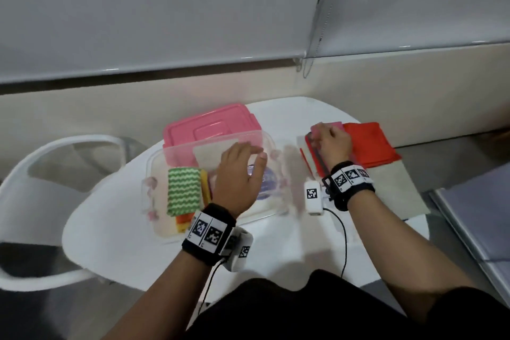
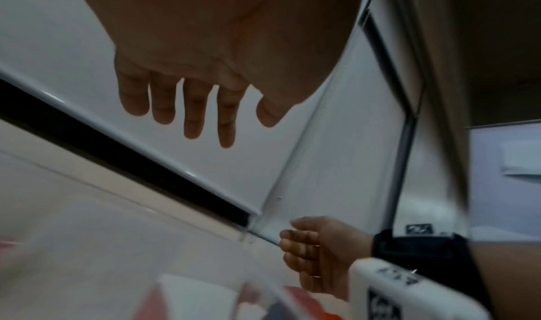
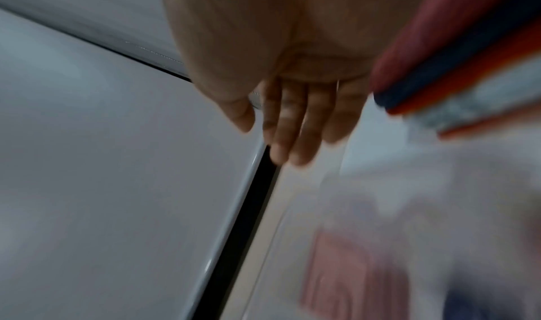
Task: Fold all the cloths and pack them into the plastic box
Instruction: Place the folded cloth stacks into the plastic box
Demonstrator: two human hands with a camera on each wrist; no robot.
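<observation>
We keep the open left hand (image 1: 239, 174) flat over the plastic box (image 1: 154, 163) holding the green-white cloth (image 1: 183, 191), while the right hand (image 1: 332, 141), its grip state unclear, should lift the folded stack (image 1: 311, 157) level off the desk (image 1: 116, 232).

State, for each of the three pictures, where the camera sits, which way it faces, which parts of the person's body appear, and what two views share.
Head: worn on the head, looking down at the table; both forearms, left hand over the plastic box.
Left wrist: looks along the left hand's open fingers toward the window blind.
Right wrist: looks along the right hand, blurred; stacked cloths beside it.
Shared: the right hand shows in all three.
</observation>
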